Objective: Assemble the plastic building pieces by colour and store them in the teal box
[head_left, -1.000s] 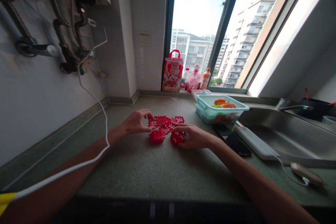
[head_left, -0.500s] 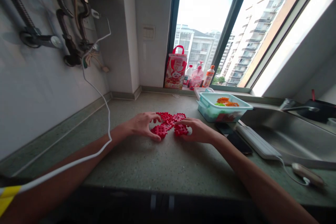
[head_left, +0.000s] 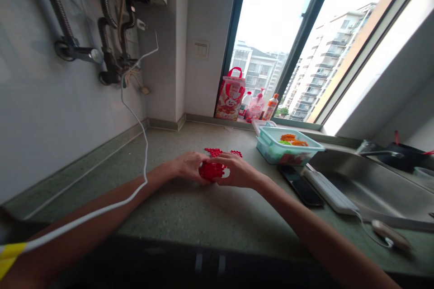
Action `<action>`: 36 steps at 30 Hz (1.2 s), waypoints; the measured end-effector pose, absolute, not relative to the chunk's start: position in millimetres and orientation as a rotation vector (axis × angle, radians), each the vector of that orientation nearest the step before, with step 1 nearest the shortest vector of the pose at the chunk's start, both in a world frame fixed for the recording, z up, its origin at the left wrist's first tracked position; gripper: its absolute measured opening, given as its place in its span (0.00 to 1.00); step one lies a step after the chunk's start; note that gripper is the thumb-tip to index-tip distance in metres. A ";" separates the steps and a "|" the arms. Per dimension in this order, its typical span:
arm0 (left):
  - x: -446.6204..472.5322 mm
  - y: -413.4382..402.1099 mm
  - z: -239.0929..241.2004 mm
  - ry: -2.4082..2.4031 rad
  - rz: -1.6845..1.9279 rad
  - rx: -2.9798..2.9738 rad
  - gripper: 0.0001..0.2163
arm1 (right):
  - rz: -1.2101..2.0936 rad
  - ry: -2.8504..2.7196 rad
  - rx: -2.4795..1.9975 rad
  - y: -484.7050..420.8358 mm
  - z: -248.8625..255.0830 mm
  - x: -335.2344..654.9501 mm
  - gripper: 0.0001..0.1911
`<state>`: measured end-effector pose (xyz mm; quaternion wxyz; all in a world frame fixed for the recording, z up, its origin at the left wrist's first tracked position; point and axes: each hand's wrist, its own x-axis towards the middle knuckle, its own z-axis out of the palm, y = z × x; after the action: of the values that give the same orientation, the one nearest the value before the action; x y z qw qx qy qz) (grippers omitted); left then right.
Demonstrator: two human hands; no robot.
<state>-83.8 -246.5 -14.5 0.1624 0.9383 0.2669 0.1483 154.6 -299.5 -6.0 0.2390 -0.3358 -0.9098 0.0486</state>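
Just above the counter, my left hand [head_left: 191, 166] and my right hand [head_left: 239, 170] meet around red latticed plastic building pieces [head_left: 213, 171] with toothed edges. Fingers of both hands are curled onto these pieces from either side, my right fingers reaching over the top. How many pieces are gripped, and whether they interlock, I cannot tell. Behind the hands, more red toothed pieces [head_left: 213, 151] lie on the counter, partly hidden by my right hand.
A light-blue tub [head_left: 288, 146] with orange and green pieces stands at the back right, near the sink [head_left: 352, 189]. A phone [head_left: 301, 186] and a white power strip [head_left: 330, 189] lie in front. A white cable [head_left: 145, 153] hangs across the left side.
Both hands have come closer together, bringing the two near red pieces into contact or nearly so. The head view has shifted, so the background sits slightly right and lower.
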 end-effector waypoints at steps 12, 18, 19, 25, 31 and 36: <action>-108.3 -231.9 10.2 1.081 -0.074 2.456 0.20 | 0.213 -2.442 -1.175 -317.3 6.2 184.4 0.08; -102.1 -235.9 7.4 0.869 -0.165 2.218 0.10 | 0.034 -2.597 -1.216 -316.4 -6.3 172.9 0.07; -100.7 -236.3 6.3 0.856 -0.147 2.239 0.09 | -0.001 -2.602 -1.227 -315.5 -8.1 169.6 0.07; -95.9 -238.1 2.6 0.819 -0.076 2.336 0.14 | -0.054 -2.608 -1.268 -313.1 -10.0 159.2 0.07; -99.1 -232.0 -0.4 0.841 -0.111 2.327 0.16 | -0.058 -2.534 -1.296 -312.3 -7.9 170.2 0.08; -115.7 -208.4 -7.8 0.890 -0.132 2.147 0.12 | 0.057 -2.402 -1.135 -316.5 11.5 179.1 0.25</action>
<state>-115.7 -208.4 -7.8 0.3957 0.8469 0.3513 -0.0521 179.1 -316.5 11.5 0.2397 -0.4147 -0.8776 0.0207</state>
